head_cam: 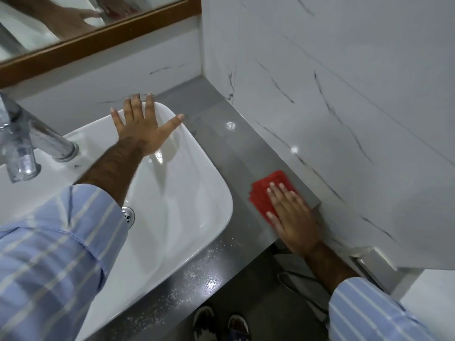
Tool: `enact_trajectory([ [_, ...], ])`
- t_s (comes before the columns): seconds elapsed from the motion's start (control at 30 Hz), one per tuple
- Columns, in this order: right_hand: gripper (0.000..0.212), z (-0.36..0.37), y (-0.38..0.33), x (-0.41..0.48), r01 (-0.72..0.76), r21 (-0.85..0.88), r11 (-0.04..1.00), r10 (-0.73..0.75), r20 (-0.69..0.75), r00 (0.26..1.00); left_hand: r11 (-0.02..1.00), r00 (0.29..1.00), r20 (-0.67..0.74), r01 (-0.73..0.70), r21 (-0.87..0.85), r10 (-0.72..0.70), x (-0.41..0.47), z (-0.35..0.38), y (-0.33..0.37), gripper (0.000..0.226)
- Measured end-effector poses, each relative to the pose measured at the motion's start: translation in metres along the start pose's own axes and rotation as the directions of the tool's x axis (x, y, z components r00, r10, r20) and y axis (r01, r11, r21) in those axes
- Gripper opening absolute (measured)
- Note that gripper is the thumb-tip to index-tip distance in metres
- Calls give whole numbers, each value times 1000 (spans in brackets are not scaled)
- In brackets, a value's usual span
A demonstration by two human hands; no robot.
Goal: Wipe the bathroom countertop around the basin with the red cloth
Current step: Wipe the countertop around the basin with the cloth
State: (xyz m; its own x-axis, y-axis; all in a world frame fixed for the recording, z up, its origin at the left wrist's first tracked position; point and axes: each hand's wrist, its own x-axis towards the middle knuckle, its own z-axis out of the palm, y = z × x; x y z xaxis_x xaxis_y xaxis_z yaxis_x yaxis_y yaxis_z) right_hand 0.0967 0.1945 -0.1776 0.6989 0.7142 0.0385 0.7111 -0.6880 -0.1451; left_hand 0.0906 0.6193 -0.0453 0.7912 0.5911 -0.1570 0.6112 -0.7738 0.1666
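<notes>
The red cloth (264, 193) lies flat on the grey countertop (221, 148), right of the white basin (197, 193) and close to the marble side wall. My right hand (293, 217) presses flat on the cloth, fingers straight and covering its near half. My left hand (141, 126) rests with fingers spread on the basin's far rim, holding nothing. Water droplets speckle the countertop's front strip (197, 274) below the basin.
A chrome tap (37, 141) stands at the basin's left. A wood-framed mirror (98, 38) hangs above the back wall. The white marble wall (344, 107) bounds the counter on the right. The drain (128, 215) shows beside my left sleeve. Feet in sandals (221, 323) stand below the counter edge.
</notes>
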Motion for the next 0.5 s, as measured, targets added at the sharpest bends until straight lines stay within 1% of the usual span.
enact_trajectory([
  [0.07, 68, 3, -7, -8, 121, -4, 993, -121, 45, 992, 997, 999, 12, 37, -66, -36, -20, -6, 6, 120],
  [0.13, 73, 3, -6, -9, 186, 4, 982, -186, 91, 978, 982, 997, 39, 79, -170, -73, -57, 0, 20, 113],
  [0.2, 75, -2, 0, -5, 258, -5, 966, -255, 139, 957, 951, 989, 138, 93, -295, -54, -110, 14, 29, 99],
  [0.23, 74, -4, 3, -2, 288, -7, 958, -284, 152, 947, 938, 981, 192, 60, -340, 7, -138, 19, 27, 89],
  [0.27, 74, -5, 5, 2, 301, -11, 953, -296, 160, 942, 929, 980, 198, 46, -367, 30, -169, 28, 19, 74],
  [0.3, 73, -5, 5, 6, 296, -15, 955, -290, 160, 944, 892, 964, 266, 111, -439, 10, -202, 35, 8, 59],
  [0.33, 72, -4, 2, 10, 274, -18, 962, -268, 152, 951, 884, 962, 273, 101, -456, 30, -228, 44, -8, 62],
  [0.37, 71, -2, -2, 14, 246, -24, 969, -240, 137, 961, 870, 950, 309, 119, -478, 40, -244, 45, -25, 70],
  [0.4, 70, -1, -7, 17, 221, -22, 975, -217, 124, 968, 872, 941, 335, 133, -471, 37, -262, 44, -42, 68],
  [0.43, 70, -1, -11, 20, 201, -19, 979, -198, 118, 973, 886, 934, 358, 168, -433, -2, -276, 45, -56, 61],
  [0.47, 70, -2, -16, 21, 181, -11, 983, -179, 122, 976, 927, 923, 385, 164, -337, -23, -286, 39, -63, 59],
  [0.5, 70, -4, -20, 22, 160, 0, 987, -159, 131, 979, 950, 918, 394, 156, -271, -38, -292, 37, -66, 66],
])
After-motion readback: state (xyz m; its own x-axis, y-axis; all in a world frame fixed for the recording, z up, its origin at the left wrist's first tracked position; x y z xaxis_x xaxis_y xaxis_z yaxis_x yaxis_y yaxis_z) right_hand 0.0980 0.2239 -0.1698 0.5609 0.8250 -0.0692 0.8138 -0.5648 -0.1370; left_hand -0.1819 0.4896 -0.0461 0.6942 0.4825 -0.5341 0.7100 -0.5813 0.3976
